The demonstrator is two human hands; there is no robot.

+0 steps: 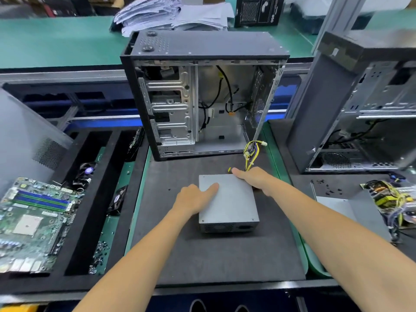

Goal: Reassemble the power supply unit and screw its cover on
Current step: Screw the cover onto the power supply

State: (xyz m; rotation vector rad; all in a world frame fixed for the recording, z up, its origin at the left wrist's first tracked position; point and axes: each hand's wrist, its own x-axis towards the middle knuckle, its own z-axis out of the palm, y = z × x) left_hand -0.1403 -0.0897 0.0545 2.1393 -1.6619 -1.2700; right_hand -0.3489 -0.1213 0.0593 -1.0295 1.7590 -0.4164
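Rested left hand [195, 197] flat, fingers spread, on PSU [234, 201]; gripped its far right corner with right hand [254, 179].

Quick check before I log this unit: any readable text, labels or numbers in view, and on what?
"850", seen upside down: black box at the back.
Motherboard markings and stickers: too small to read.
Paper stack: print blurred.
Power supply unit cover: no label visible.

A grey power supply box [228, 202] lies flat on the dark mat [202, 255]. The left hand [195, 199] rests on its 9 o'clock edge, the right hand [253, 179] on its 1 o'clock corner. An open computer case [202, 95] stands at 12 o'clock.
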